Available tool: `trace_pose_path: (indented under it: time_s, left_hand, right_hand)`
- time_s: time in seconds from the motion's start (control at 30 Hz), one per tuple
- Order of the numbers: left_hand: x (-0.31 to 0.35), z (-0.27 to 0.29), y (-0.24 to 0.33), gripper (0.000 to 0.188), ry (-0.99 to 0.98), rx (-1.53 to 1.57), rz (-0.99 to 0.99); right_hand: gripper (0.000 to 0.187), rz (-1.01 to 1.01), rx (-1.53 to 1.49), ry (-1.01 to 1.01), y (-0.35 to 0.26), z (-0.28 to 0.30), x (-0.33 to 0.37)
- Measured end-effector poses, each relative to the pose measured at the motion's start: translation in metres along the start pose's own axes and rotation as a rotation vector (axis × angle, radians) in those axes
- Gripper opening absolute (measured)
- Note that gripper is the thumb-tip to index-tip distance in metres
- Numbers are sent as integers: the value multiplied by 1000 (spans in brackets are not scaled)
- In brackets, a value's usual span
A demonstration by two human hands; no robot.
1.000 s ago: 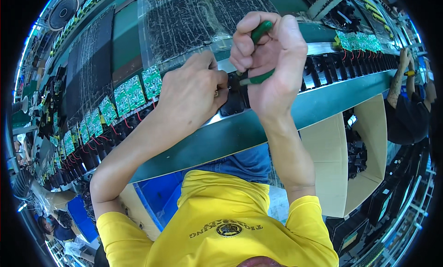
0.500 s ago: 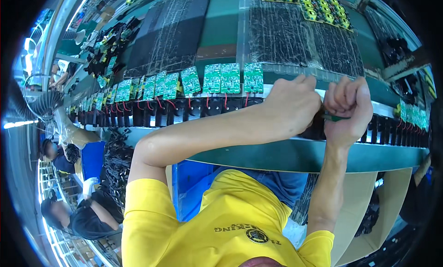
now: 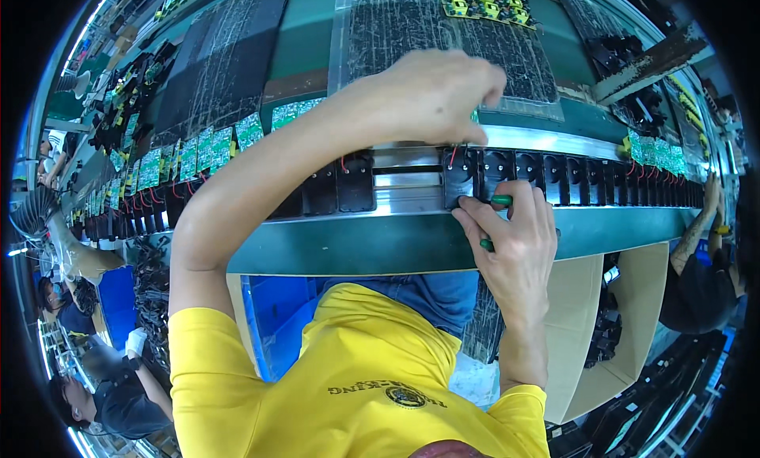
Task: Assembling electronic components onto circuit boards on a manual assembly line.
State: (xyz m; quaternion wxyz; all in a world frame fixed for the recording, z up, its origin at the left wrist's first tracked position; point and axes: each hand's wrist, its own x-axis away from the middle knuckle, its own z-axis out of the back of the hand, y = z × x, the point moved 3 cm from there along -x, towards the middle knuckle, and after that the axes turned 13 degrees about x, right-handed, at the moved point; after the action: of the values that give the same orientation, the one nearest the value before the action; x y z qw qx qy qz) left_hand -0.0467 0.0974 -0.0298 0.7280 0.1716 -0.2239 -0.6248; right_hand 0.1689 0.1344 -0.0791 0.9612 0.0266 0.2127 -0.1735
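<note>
My left hand [image 3: 443, 98] is raised over the row, thumb and fingers closed around a green circuit board [image 3: 475, 116]; only a sliver of it shows. A red wire runs from under that hand down to a black plastic case [image 3: 461, 177] on the metal rail [image 3: 408, 201]. My right hand [image 3: 514, 232] is closed on a tool with green handles [image 3: 500, 199], its working end hidden. The tips of its thumb and index finger are at the near edge of that same case.
Black cases [image 3: 586, 181] line the rail on both sides, with a gap left of the held one. Green boards [image 3: 214, 149] stand along the left part. Yellow-topped boards [image 3: 483, 3] lie at the back. An open cardboard box [image 3: 566, 331] is near right; other people work at both sides.
My hands, close together before, are now apart: the left is higher over the row, the right lower at the case. The whole view has shifted, and a gap in the row now shows.
</note>
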Motion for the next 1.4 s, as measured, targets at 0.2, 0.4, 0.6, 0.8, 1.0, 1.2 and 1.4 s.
trace_pose_path:
  time_s: [0.2, 0.4, 0.6, 0.8, 1.0, 1.2, 1.4]
  left_hand:
    - [27, -49, -11, 20, 364, -18, -281]
    - [92, -42, -26, 22, 409, -213, -343]
    - [113, -44, 36, 72, 447, -73, -202]
    - [61, -142, 123, 93, 759, 1271, -210]
    - [37, -199, 115, 66, 480, 1097, -288]
    - [-3, -216, 118, 63, 123, 926, -333]
    - [-11, -160, 129, 61, -20, 980, -143]
  right_hand:
    - [32, 19, -18, 52, 0, 4, 5]
    - [52, -101, -250, 74, 5, 33, 26]
    - [121, -70, -801, 123, 29, 48, 23]
    - [162, 209, -1041, -82, 50, 54, -4]
    - [55, 35, 42, 98, 276, 69, -73]
    - [48, 160, 140, -167, 423, 17, -91]
    - [50, 69, -115, -474, 438, -2, -87]
